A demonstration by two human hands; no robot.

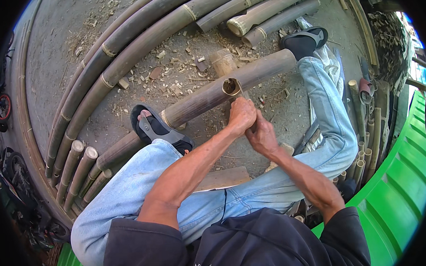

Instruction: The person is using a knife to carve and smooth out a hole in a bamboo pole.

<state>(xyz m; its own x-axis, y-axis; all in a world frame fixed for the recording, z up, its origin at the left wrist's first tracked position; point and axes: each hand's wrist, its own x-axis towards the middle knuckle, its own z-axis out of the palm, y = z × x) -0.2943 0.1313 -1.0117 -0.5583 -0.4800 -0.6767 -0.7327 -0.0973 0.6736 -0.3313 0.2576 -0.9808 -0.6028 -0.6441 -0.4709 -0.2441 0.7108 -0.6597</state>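
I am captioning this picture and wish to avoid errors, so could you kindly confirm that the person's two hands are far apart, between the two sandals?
Only the spacing is wrong: the head view shows the left hand and right hand close together. They are indeed between the left sandal and right sandal.

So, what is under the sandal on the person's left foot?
Thick bamboo shows on both sides of the left sandal; the stretch between is covered, so whether it's one continuous pole can't be seen.
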